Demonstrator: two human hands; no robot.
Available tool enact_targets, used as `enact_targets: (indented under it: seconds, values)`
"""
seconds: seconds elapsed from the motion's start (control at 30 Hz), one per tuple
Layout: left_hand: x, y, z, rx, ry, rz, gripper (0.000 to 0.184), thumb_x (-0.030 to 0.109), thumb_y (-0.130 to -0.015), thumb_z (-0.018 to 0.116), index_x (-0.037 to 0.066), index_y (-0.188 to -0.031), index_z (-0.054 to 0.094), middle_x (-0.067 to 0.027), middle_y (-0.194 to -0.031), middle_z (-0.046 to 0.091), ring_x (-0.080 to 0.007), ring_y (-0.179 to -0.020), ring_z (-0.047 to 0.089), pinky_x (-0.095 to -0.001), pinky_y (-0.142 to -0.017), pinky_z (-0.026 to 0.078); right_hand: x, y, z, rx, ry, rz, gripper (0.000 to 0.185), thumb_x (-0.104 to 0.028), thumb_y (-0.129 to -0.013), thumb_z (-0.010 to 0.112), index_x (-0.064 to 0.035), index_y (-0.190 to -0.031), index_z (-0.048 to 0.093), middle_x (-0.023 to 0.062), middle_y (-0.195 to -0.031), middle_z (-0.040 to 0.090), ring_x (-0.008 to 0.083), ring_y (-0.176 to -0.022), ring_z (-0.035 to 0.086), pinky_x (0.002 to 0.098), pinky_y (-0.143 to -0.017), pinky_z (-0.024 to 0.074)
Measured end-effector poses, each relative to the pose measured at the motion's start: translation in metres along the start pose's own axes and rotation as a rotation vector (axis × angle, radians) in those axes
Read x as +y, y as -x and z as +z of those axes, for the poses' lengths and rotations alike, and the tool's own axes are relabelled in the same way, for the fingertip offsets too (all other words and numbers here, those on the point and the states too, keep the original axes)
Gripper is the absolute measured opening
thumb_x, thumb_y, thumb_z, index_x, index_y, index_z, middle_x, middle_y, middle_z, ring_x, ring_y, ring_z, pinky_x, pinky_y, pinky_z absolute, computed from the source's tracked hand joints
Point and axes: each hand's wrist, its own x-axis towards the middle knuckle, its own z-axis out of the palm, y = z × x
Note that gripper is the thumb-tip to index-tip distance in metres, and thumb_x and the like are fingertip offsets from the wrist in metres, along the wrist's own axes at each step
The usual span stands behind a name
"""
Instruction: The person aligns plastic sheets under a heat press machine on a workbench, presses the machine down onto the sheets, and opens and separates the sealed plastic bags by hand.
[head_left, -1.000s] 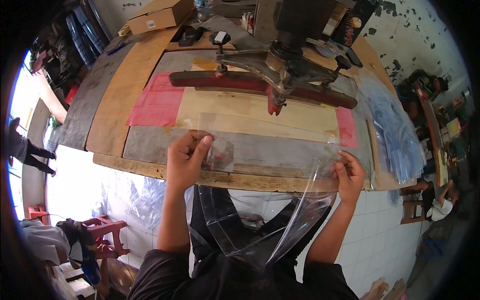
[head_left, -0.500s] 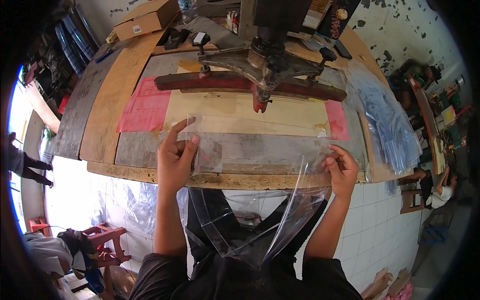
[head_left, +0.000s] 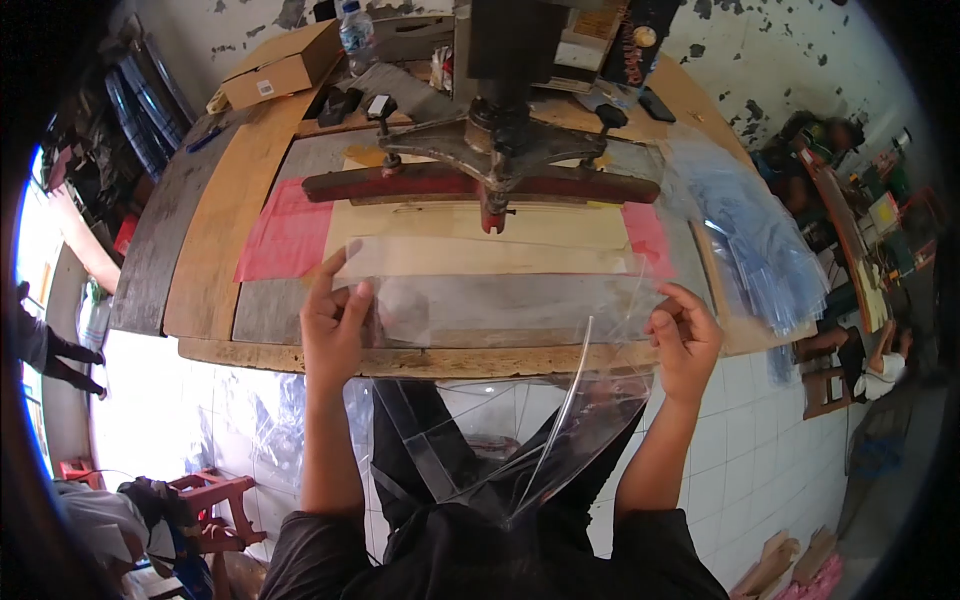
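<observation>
A clear plastic sheet [head_left: 500, 300] is stretched between my hands over the front of the worktable, its lower part hanging in folds over my lap. My left hand [head_left: 335, 315] pinches its left end between thumb and fingers. At the right end, my right hand [head_left: 683, 335] grips the sheet with bent fingers. The upper edge of the plastic overlaps a cream strip [head_left: 480, 225] with pink ends. Above that strip hangs a press bar [head_left: 420, 187], dark red and metal, on a bracket.
Folded clear plastic pieces [head_left: 755, 245] are heaped on the right of the table. A cardboard box [head_left: 283, 65], a water bottle [head_left: 356, 38] and a phone [head_left: 655, 105] sit at the back. Other people [head_left: 882, 370] are at the far right and left. A red stool [head_left: 215, 500] stands lower left.
My left hand has moved left and the sheet is spread wider, its top edge now over the cream strip. The view has shifted, with the press bar further left in it.
</observation>
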Motion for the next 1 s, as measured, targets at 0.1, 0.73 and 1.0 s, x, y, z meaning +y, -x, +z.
enact_targets:
  seconds: [0.1,0.73,1.0]
  values:
    - [0.008,0.001,0.003,0.172,0.071,0.168,0.048,0.011,-0.108,0.062,-0.004,-0.152,0.048,-0.0038,-0.075,0.071,-0.0043,-0.055,0.056,-0.0221,-0.049,0.042,-0.030,-0.001,-0.006,0.000,0.007,-0.129,0.036,-0.018,-0.097,0.081,0.0050,-0.124,0.072,0.0036,-0.079,0.068,0.0088,-0.070,0.063,0.0223,-0.063,0.0466]
    - [0.069,0.030,-0.022,0.174,0.087,0.382,0.043,0.017,-0.109,0.060,-0.006,-0.145,0.054,-0.0001,-0.073,0.064,-0.0026,-0.054,0.053,-0.0195,-0.046,0.039,-0.086,0.004,-0.016,0.092,0.032,-0.385,0.039,-0.017,-0.099,0.078,0.0053,-0.129,0.070,0.0019,-0.081,0.066,0.0072,-0.071,0.061,0.0206,-0.065,0.0454]
    - [0.101,0.048,-0.008,0.106,0.194,0.356,0.031,0.016,-0.108,0.065,-0.007,-0.128,0.064,-0.0046,-0.077,0.072,-0.0079,-0.058,0.064,-0.0206,-0.044,0.042,-0.074,0.002,-0.020,0.103,0.073,-0.307,0.036,-0.017,-0.102,0.074,0.0026,-0.131,0.070,0.0003,-0.083,0.065,0.0055,-0.071,0.059,0.0197,-0.062,0.0439]
